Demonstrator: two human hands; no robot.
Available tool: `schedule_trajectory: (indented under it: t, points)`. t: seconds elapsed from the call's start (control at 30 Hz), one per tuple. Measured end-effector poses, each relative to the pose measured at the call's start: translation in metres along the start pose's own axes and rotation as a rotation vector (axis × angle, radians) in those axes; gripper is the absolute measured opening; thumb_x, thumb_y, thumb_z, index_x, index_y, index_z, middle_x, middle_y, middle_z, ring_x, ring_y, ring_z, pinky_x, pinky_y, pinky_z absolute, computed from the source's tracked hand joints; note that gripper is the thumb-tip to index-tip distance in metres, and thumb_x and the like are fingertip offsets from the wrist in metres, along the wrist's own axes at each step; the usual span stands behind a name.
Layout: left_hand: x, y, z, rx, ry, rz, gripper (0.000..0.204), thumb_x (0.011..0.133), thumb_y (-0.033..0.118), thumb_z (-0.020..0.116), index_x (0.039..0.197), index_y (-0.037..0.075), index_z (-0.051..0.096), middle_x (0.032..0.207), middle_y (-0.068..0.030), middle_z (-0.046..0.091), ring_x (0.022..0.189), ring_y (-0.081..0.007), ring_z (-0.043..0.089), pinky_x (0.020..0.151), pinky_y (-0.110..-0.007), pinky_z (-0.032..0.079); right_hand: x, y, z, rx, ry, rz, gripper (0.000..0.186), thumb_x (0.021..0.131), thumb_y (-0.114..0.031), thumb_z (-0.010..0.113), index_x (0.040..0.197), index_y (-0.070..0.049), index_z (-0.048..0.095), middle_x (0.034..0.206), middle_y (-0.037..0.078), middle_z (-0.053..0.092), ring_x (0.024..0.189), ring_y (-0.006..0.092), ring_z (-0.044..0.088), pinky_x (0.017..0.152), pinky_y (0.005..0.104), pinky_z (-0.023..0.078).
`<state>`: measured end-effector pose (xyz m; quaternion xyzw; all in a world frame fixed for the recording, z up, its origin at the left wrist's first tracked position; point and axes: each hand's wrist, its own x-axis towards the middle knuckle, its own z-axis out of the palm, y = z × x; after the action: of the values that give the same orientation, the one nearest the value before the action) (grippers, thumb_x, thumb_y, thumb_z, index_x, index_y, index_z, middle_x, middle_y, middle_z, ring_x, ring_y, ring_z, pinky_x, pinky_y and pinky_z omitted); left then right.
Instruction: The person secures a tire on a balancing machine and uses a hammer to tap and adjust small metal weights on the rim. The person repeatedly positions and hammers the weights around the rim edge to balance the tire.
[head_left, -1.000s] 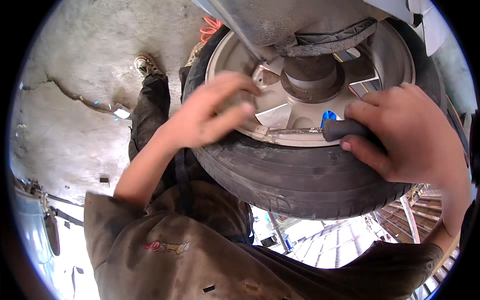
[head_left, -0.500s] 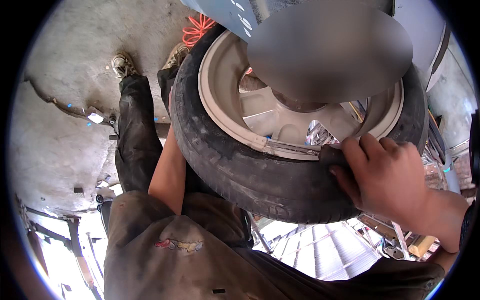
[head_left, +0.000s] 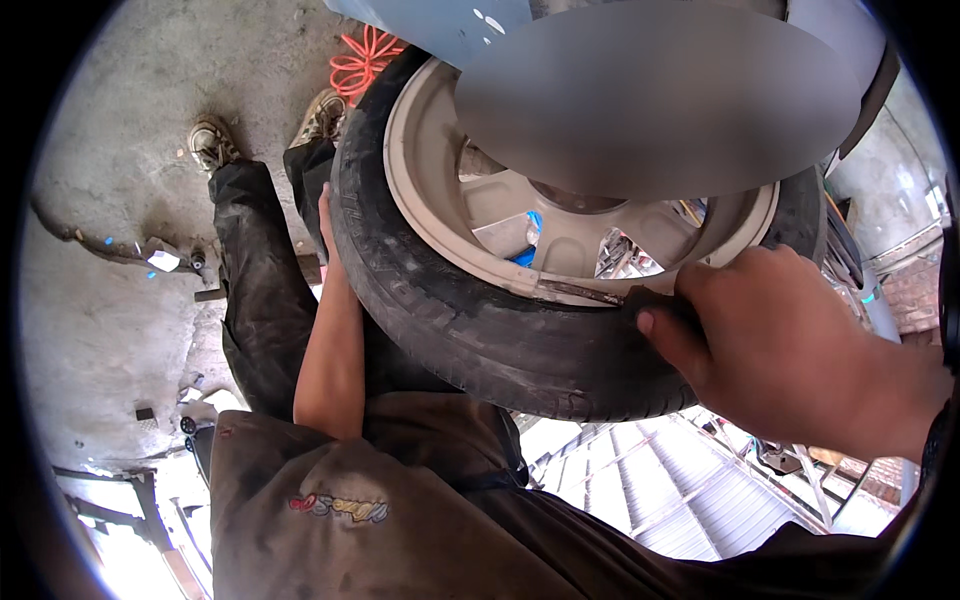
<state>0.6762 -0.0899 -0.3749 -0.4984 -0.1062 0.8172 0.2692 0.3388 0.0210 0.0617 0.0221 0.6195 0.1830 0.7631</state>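
At the near edge of a pale beige wheel rim [head_left: 425, 150], a tool [head_left: 582, 292] with a thin metal shaft and a dark handle lies along the seam where the rim meets a worn black tire [head_left: 480, 330]; whether its tip is wedged in there cannot be told. The person's right hand [head_left: 770, 320] is closed around the handle, fingers curled over and thumb along the near side, just over the tire's near right edge. The left hand [head_left: 327, 215] is at the tire's left edge, only a sliver showing; its fingers are mostly hidden, so how far open they are or what they hold cannot be told. A grey blurred oval [head_left: 650, 100] covers the top of the wheel and whatever is above it. Beyond the tire's upper left edge, an orange-red coiled hose [head_left: 362, 62] rests on a grey concrete floor [head_left: 120, 150], near two scuffed pale shoes [head_left: 212, 145] below dark trousers [head_left: 260, 270]. A white scrap [head_left: 162, 258] lies toward the floor's left edge. Lowest is a brown garment [head_left: 420, 550] with a small coloured emblem [head_left: 340, 508].
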Motion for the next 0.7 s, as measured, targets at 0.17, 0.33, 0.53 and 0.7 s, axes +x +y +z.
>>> schedule_trajectory:
  t: [0.17,0.33,0.53,0.7]
  points:
    - [-0.008,-0.005,0.03,0.04,0.1,-0.068,0.062,0.106,0.052,0.049,0.143,0.004,0.06,0.137,-0.0172,0.067,0.121,-0.0332,0.067,0.108,-0.046,0.053,0.007,-0.008,-0.012,0.112,-0.162,0.146,0.044,0.107,-0.033,0.06,0.084,0.003,0.071,0.068,0.023,0.066,0.071,0.0426,0.07,0.069,0.0509,0.055]
    - [-0.005,-0.003,0.02,0.064,0.159,-0.02,0.062,0.106,0.052,0.05,0.142,0.004,0.062,0.136,-0.017,0.068,0.121,-0.0332,0.067,0.108,-0.046,0.053,0.005,-0.015,-0.012,0.209,-0.193,0.226,0.058,0.108,-0.037,0.054,0.075,0.009,0.07,0.072,0.031,0.066,0.079,0.0488,0.071,0.078,0.0543,0.057]
    - [-0.008,-0.004,0.021,0.049,0.114,-0.039,0.061,0.106,0.052,0.051,0.141,0.004,0.062,0.136,-0.0167,0.069,0.121,-0.0331,0.067,0.109,-0.047,0.052,0.0,-0.013,0.003,0.295,-0.138,0.211,0.057,0.108,-0.037,0.054,0.078,0.009,0.07,0.074,0.033,0.067,0.082,0.0492,0.071,0.081,0.0535,0.057]
    - [-0.003,-0.003,0.014,0.065,0.097,-0.039,0.061,0.106,0.052,0.051,0.142,0.004,0.062,0.136,-0.0163,0.069,0.121,-0.0327,0.067,0.109,-0.047,0.052,0.001,-0.017,0.004,0.338,-0.165,0.259,0.057,0.108,-0.037,0.054,0.081,0.011,0.07,0.074,0.033,0.066,0.082,0.0496,0.071,0.081,0.0538,0.057]
